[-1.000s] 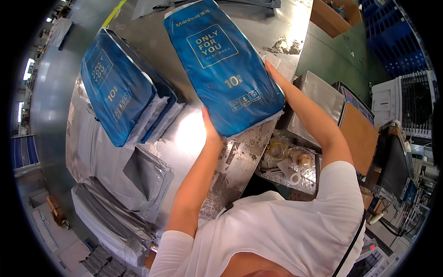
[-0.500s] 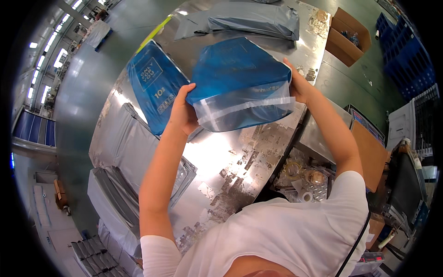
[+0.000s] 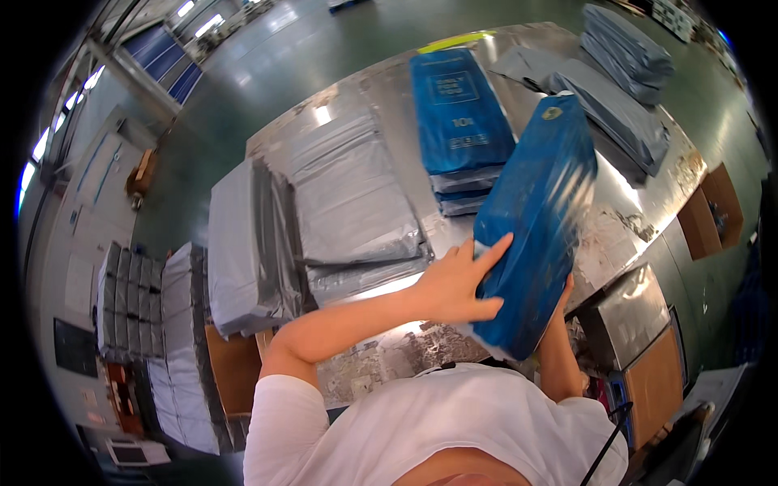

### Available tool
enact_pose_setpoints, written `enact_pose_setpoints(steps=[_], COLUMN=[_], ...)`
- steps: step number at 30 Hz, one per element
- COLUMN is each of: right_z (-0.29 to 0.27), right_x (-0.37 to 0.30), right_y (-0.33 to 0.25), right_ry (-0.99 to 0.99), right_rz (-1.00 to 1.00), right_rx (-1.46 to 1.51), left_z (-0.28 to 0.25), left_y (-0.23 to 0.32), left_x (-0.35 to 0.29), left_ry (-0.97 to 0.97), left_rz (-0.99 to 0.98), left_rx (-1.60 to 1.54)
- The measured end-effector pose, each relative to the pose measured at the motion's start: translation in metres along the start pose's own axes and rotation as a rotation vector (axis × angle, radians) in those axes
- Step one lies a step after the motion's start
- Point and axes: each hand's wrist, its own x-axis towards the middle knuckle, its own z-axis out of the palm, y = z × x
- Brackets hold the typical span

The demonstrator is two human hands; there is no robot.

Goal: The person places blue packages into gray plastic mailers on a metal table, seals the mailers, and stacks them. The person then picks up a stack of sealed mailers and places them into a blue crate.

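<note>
Held item: blue pack [image 3: 539,227], one, tilted near the table's front edge, close to the person's chest; I cannot tell whether it touches the tabletop. Marking: one small yellowish emblem near the upper end, too blurred to read.

Left hand [image 3: 458,283], one: loosely open, fingers and thumb spread, fingertips against the pack's near left side. Right hand [image 3: 566,293], one: at the pack's right side, mostly hidden behind it; how far its fingers close I cannot tell.

Stacked blue packs [image 3: 460,113], at least two, just beyond the held one. Top label: pale lettering within one square frame, a printed quantity beneath, then one row of small symbols.

Grey bags [image 3: 352,190], one flat pile, left of the blue stack, count unclear. Grey bundle [image 3: 251,243], one, at the table's left end. Grey parcels [image 3: 608,113], two groups seen, far right.

Yellow strip [image 3: 455,40], one, along the far edge. Metal table [image 3: 365,368], one, scuffed. Open carton [image 3: 711,212], one, beyond the table's right side.
</note>
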Motion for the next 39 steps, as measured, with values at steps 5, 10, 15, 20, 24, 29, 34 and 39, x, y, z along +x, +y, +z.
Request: enact_pose_setpoints(steps=[5,10,15,20,24,29,34,39], right_z=[-0.004,0.095,0.167,0.114,0.013,0.017,0.025,0.032], right_x=[0.003,0.051,0.098,0.101,0.019,-0.067,-0.113,-0.137], right_y=[0.042,0.100,0.151,0.229,0.254,0.241,0.217,0.189], right_ry=[-0.131,-0.161,-0.285,-0.194,-0.079,0.044,-0.026,-0.117], right_rz=[0.065,0.148,0.412,0.591,0.636,0.628,0.642,0.649], right_rx=[-0.220,-0.400,-0.525,-0.656,-0.821,-0.970,-1.139,-1.410], left_z=[0.034,0.058,0.046,0.120,0.245,0.295,0.295,0.297], left_y=[-0.070,-0.138,-0.177,-0.244,-0.242,-0.205,-0.171,-0.211], left_x=[-0.123,-0.188,-0.221,-0.247,-0.274,-0.317,-0.352,-0.385], left_ry=[0.340,0.611,0.774,0.733,0.614,0.480,0.257,-0.146], left_rz=[0.204,0.046,0.021,-0.196,-0.399,-0.409,-0.214,-0.346], left_rx=[-0.116,-0.417,-1.080,-1.503,-1.480,-1.219,-1.041,-0.892])
